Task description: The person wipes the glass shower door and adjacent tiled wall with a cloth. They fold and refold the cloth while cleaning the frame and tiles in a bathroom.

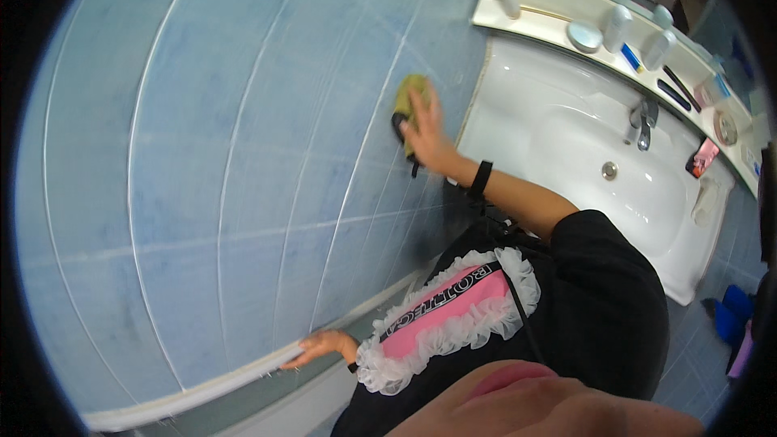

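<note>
My right hand (pixel 430 136) presses a yellow-green cleaning cloth or pad (pixel 410 88), with dark parts at its side, flat against the blue tiled wall (pixel 255 133). Its fingers spread over the cloth, and a black band circles the wrist. Lower down, my left hand (pixel 325 345) grips the white trim (pixel 230 376) along the wall's near edge. Part of that hand's grip is hidden. Just right of the cloth, the white washbasin (pixel 564 133) meets the wall.
A chrome tap (pixel 644 121) stands at the basin's back, near a phone (pixel 702 158) on the rim. Bottles (pixel 618 27), a round container (pixel 584 36) and slim items line the white shelf (pixel 546 21) below a mirror. Blue items (pixel 733 312) lie at lower right.
</note>
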Action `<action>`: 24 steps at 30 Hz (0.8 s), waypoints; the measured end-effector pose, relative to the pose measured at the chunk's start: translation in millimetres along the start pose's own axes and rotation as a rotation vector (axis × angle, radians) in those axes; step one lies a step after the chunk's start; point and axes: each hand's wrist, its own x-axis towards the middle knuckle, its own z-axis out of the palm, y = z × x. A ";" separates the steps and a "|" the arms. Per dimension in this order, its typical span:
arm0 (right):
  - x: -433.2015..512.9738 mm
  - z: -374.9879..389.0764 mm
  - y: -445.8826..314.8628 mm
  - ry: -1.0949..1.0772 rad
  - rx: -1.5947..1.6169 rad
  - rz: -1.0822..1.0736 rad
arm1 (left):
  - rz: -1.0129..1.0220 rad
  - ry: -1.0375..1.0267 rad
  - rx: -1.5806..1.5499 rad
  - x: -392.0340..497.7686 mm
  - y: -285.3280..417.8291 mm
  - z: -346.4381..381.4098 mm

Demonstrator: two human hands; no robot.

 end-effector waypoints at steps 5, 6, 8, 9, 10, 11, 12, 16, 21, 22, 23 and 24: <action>15.4 15.8 -7.8 0.118 -0.039 -0.074 | -0.112 -0.047 -0.226 -14.3 22.3 26.9; 6.0 19.1 -15.2 0.103 -0.024 -0.136 | -0.115 -0.054 -0.242 -16.6 25.3 29.9; -23.5 43.3 -40.6 0.047 -0.045 -0.255 | -0.099 -0.073 -0.242 -14.3 24.7 34.4; -40.6 49.2 -51.3 0.010 -0.091 -0.308 | -0.158 -0.112 -0.225 -17.8 27.3 34.3; -56.5 53.3 -58.7 -0.036 -0.159 -0.354 | -0.137 -0.132 -0.263 -21.4 30.2 33.2; -69.5 57.1 -67.2 -0.047 -0.148 -0.389 | -0.156 -0.161 -0.309 -23.0 36.0 34.3; -80.1 59.0 -71.6 -0.097 -0.156 -0.459 | -0.163 -0.193 -0.386 -26.4 41.0 35.3; -96.7 61.5 -73.3 -0.161 -0.212 -0.586 | -0.182 -0.253 -0.497 -33.4 65.7 40.4; -87.2 41.6 -45.3 -0.072 -0.274 -0.516 | -0.093 -0.385 -0.687 -56.6 66.0 45.2; -86.7 35.4 -40.4 -0.072 -0.288 -0.476 | -0.071 -0.421 -0.706 -62.2 64.7 47.9; -85.8 29.1 -38.2 -0.058 -0.292 -0.440 | -0.009 -0.445 -0.750 -66.5 64.1 53.5; -90.5 25.0 -35.4 -0.047 -0.305 -0.416 | 0.042 -0.446 -0.806 -78.1 59.5 58.9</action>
